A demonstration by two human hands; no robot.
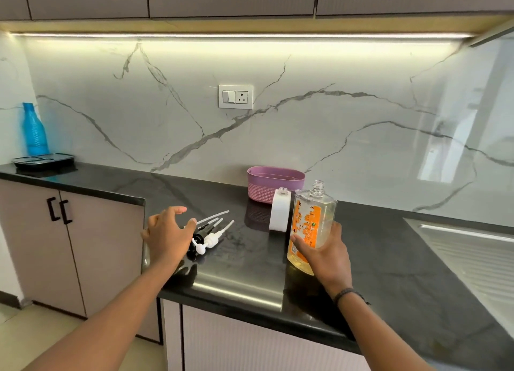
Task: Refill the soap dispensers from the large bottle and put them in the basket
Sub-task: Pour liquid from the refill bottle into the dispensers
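Meanwhile right hand [324, 252] grips the large bottle [311, 226]; left hand [167, 236] hovers open over pumps [210, 236].

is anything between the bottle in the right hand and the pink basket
Yes. The white dispenser stands on the counter directly between the clear bottle held in the right hand and the pink basket behind it. The bottle would have to go over or around it. Nothing else visible blocks that path.
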